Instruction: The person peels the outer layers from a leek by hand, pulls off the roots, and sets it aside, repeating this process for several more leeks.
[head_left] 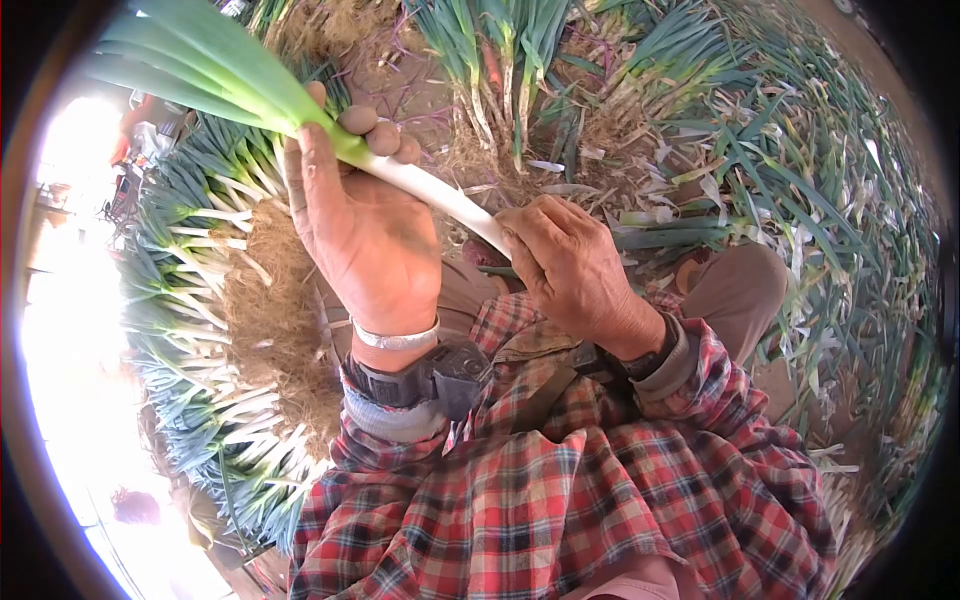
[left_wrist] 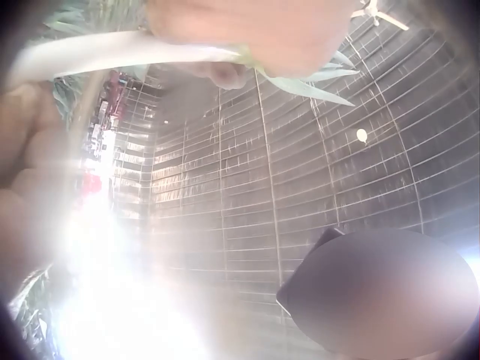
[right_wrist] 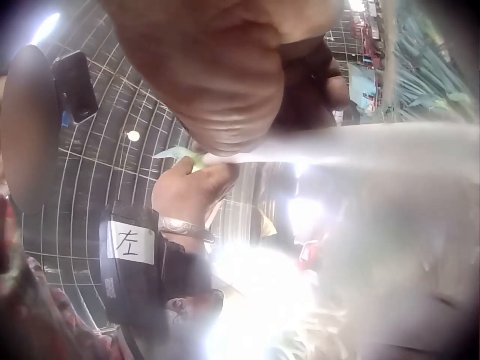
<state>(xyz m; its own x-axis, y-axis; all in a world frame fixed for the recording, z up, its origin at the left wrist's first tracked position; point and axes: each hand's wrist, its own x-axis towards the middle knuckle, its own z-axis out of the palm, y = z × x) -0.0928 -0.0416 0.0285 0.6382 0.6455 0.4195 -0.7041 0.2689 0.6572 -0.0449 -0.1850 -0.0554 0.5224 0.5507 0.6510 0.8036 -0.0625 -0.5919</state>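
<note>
The head camera sits high on the person and looks steeply down past the plaid sleeves onto both hands, near enough that they fill the middle of its round fisheye view. The left wrist camera rides under the left hand (left_wrist: 247, 30) and faces upward, so close that the palm blurs along its top edge, with a ribbed roof behind. The right wrist camera likewise tilts up from beneath the right hand (right_wrist: 217, 67) and looks across at the other wrist. All three views share the leek (head_left: 420, 185) held between the hands
</note>
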